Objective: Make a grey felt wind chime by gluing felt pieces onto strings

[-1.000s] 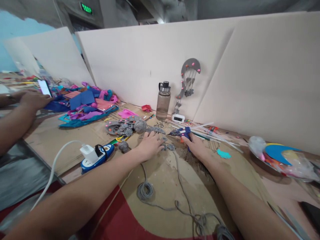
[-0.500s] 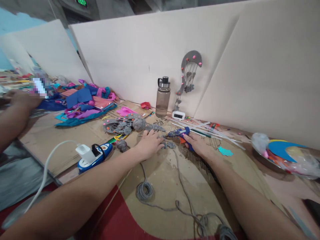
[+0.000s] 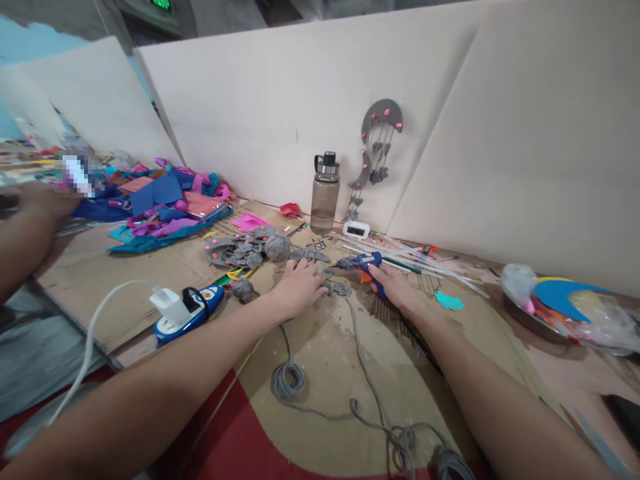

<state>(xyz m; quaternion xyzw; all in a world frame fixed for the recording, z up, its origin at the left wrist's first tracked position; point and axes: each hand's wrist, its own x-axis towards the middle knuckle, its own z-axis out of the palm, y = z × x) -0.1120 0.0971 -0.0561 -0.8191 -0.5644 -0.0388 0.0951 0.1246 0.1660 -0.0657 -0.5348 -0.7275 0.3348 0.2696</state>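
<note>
A blue hot glue gun (image 3: 367, 259) with an orange trigger is gripped in my right hand (image 3: 393, 287), its nozzle pointing left toward my left hand (image 3: 300, 288). That hand rests low over the cardboard with its fingers spread, at the edge of some small grey felt pieces (image 3: 341, 289). What lies beneath the palm is hidden. Just beyond the fingers is a grey piece wound with yarn (image 3: 310, 255). A ball of grey yarn (image 3: 278, 247) and a grey felt ornament with pink and orange dots (image 3: 225, 252) sit to the left.
Grey cord (image 3: 289, 380) lies coiled in front. A power strip (image 3: 187, 317) stands left, a water bottle (image 3: 325, 197) at the back, glue sticks (image 3: 450, 273) and a metal bowl (image 3: 537, 327) right. Another person's hand (image 3: 45, 200) is at far left beside piled felt (image 3: 160, 193).
The glue gun has shifted slightly up and right, its nozzle a little farther from the grey felt pieces. My left hand stays nearly in place.
</note>
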